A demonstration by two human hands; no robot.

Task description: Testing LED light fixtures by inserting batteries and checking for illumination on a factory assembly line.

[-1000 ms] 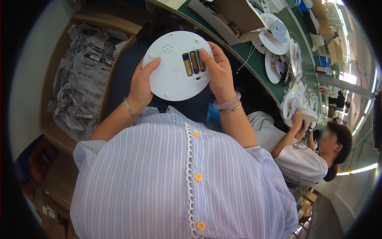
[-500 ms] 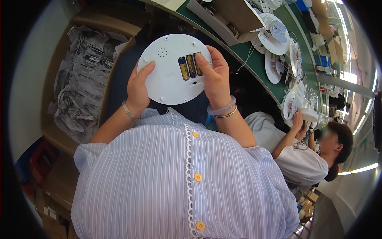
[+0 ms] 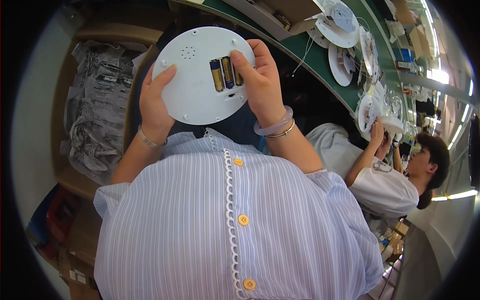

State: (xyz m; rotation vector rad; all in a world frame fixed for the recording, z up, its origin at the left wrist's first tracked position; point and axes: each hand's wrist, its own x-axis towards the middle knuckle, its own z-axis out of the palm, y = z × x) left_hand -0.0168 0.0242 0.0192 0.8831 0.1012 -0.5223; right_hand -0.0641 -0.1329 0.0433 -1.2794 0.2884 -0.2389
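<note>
Between my hands is a round white plastic disc [image 3: 192,95], its flat side facing me, with a patch of small holes and a small switch. Its open battery compartment holds three gold and dark blue batteries [image 3: 216,76] side by side. My left hand [image 3: 159,97] grips the disc's left rim, thumb on top and fingers beneath. My right hand [image 3: 260,82] holds the right rim, its thumb lying at the top of the rightmost battery and partly covering it. The fingers under the disc are hidden.
At left stands a cardboard box [image 3: 62,125] full of items in grey printed wrapping [image 3: 100,110]. A green workbench [image 3: 315,82] carries an open carton [image 3: 265,17] with batteries inside and several white discs [image 3: 340,65]. A co-worker [image 3: 385,187] sits at the bench to the right, handling parts.
Both hands and the disc have shifted up and left in the picture, and the surroundings have shifted slightly too. The grip and the right thumb's place at the batteries look the same.
</note>
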